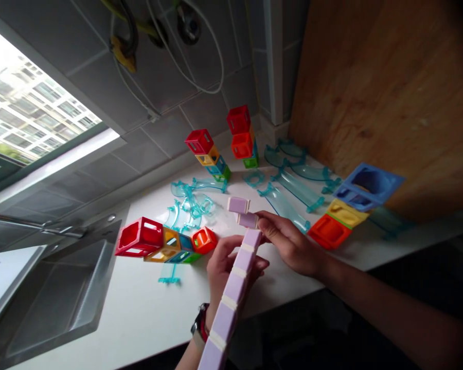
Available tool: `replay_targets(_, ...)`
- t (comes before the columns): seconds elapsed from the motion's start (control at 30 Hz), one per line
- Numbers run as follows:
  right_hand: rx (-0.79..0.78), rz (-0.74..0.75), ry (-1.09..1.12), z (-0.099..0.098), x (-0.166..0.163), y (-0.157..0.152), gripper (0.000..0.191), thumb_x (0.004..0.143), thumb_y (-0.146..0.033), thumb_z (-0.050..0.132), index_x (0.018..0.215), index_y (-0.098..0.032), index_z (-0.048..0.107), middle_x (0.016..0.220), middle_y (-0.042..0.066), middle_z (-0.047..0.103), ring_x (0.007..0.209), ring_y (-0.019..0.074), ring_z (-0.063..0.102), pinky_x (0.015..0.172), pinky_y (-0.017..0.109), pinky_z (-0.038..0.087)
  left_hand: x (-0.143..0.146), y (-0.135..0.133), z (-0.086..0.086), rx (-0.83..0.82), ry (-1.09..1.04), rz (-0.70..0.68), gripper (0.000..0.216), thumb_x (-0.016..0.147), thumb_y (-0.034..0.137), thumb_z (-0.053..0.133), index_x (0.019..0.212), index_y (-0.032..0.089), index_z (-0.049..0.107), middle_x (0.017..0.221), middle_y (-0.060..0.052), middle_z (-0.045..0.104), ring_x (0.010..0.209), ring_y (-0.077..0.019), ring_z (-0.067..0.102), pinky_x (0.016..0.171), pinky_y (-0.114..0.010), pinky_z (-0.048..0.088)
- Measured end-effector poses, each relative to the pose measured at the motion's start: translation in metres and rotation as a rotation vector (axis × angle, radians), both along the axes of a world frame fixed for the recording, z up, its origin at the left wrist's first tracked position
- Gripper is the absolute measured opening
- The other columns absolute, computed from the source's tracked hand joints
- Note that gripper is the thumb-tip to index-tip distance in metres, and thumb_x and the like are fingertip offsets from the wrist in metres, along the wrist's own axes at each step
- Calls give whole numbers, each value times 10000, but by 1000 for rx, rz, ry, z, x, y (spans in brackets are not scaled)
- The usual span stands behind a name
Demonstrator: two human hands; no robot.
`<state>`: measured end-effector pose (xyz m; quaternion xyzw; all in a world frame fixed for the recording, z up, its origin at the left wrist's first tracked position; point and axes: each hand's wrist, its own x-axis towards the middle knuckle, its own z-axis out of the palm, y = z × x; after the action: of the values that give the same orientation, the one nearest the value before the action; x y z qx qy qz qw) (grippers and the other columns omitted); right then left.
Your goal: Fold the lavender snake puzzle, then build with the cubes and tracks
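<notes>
A long row of lilac blocks point(237, 280) with cream bands runs from the bottom edge up to the middle of the view. My left hand point(218, 262) is wrapped round the row from behind, its fingertips showing on the right side. At the upper end, my right hand point(289, 244) pinches a small lilac block point(247, 220) between thumb and fingers. Another lilac block point(238, 205) sits offset against that one. Whether the pinched block touches the long row is unclear. Left of my left hand is a red cube frame point(204, 240).
Colourful cube-frame stacks stand at the left point(139, 237), the back point(206, 154), the back right point(242, 139) and the right point(347, 213). Clear teal track pieces point(283, 205) lie on the white counter point(146, 303). A sink point(65, 298) is at left, a wooden board point(374, 97) at right.
</notes>
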<state>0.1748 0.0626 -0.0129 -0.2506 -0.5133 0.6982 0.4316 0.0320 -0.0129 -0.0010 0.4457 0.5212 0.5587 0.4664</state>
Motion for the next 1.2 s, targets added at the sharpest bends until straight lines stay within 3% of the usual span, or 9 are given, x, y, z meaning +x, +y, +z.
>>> replay_targets(0.1, 5, 60, 39, 1, -1, 0, 308, 1064, -443, 515, 1045, -162, 641, 928, 31, 630, 863, 165, 637, 803, 301, 564, 7, -6, 2, 136, 199, 139, 320, 851, 323, 809, 1079, 165, 651, 920, -94, 807, 659, -200, 765, 593, -280, 616)
replay_targets(0.2, 12, 93, 76, 0, -2, 1, 284, 1075, -412, 508, 1046, -165, 645, 894, 16, 615, 824, 138, 620, 770, 263, 548, 7, -8, 2, 177, 244, 201, 252, 880, 328, 772, 1028, 169, 644, 928, -94, 808, 621, -190, 753, 580, -288, 607)
replay_targets(0.4, 24, 125, 84, -3, -4, 1, 287, 1070, -411, 529, 1101, -166, 675, 905, 19, 635, 825, 139, 643, 788, 268, 558, -12, -4, -13, 169, 158, 71, 190, 977, 353, 639, 1002, 170, 592, 881, -73, 779, 622, -197, 751, 577, -312, 599)
replay_targets(0.67, 89, 214, 94, -5, 0, -2, 332, 1062, -451, 537, 1178, -181, 691, 943, 30, 662, 874, 153, 654, 811, 278, 575, -10, -16, -17, 255, 247, 121, 183, 973, 328, 628, 903, 197, 521, 665, -4, 743, 589, -180, 713, 662, -314, 555)
replay_targets(1.07, 209, 202, 6, -3, 3, -3, 383, 1067, -476, 507, 1243, -178, 671, 1018, 51, 650, 928, 165, 621, 853, 288, 561, -5, -12, -19, 293, -109, 10, 160, 994, 294, 561, 890, 215, 468, 554, 68, 633, 442, -149, 642, 532, -289, 570)
replay_targets(1.2, 227, 217, -14, 0, 4, -3, 412, 1067, -488, 496, 1267, -168, 661, 1056, 70, 665, 944, 181, 626, 864, 311, 563, -4, -14, -15, 239, -175, -13, 206, 978, 361, 561, 854, 226, 469, 518, 74, 610, 415, -160, 626, 520, -320, 586)
